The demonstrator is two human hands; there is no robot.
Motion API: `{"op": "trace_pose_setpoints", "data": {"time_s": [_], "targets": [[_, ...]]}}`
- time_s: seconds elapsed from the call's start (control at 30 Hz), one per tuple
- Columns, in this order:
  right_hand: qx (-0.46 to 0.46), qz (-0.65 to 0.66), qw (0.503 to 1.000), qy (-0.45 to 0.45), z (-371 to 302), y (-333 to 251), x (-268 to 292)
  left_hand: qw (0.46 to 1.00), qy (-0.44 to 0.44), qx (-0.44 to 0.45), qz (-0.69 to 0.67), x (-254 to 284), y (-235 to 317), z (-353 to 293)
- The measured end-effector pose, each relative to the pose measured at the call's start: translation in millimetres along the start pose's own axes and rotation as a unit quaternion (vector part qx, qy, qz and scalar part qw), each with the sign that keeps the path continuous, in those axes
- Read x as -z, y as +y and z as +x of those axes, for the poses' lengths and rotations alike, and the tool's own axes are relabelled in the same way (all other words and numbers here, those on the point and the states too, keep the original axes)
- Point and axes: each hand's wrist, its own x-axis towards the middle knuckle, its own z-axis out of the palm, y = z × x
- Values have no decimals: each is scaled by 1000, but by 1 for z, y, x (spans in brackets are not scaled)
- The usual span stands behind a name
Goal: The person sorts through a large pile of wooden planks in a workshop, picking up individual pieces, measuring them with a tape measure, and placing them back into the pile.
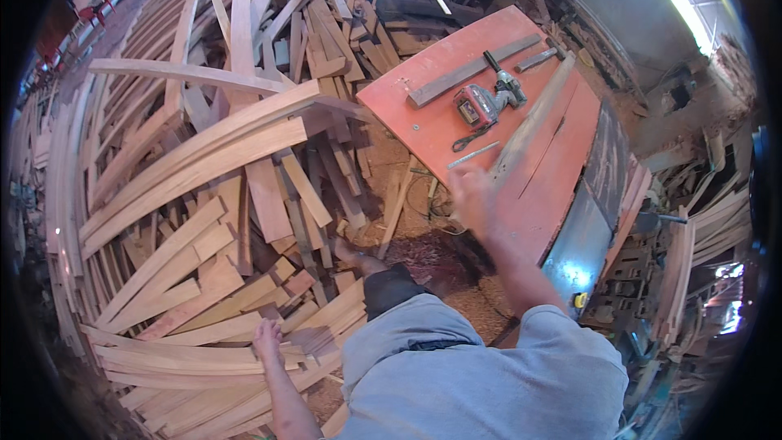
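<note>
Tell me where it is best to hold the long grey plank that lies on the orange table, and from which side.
Grip the long grey plank at its near end, from the person's side, probably: that end points toward the right hand, and the power tool lies close beside its middle on the orange table.

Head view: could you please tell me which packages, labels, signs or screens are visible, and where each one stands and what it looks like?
No packages, signs or screens show.
Label: a small dark panel with a yellowish rim on the red power tool, which lies on the orange table.
Yellow tag: small, at the table's near right edge, too small to tell more.
</note>
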Motion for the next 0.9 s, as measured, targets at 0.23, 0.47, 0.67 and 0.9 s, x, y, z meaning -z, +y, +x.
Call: {"op": "trace_pose_setpoints", "data": {"time_s": [0.23,0.47,0.67,0.9], "targets": [[11,-90,988,-124,6,15,-28,980,-94,-65,162,-69,20,-28],[116,100,984,-88,27,-101,-40,949,-162,-242,124,-159,89,-103],[-184,405,874,-195,38,-206,-138,890,-100,-387,217,-237,162,-101],[-256,386,849,-254,78,-189,-299,901,42,-347,256,-284,160,47]]}}
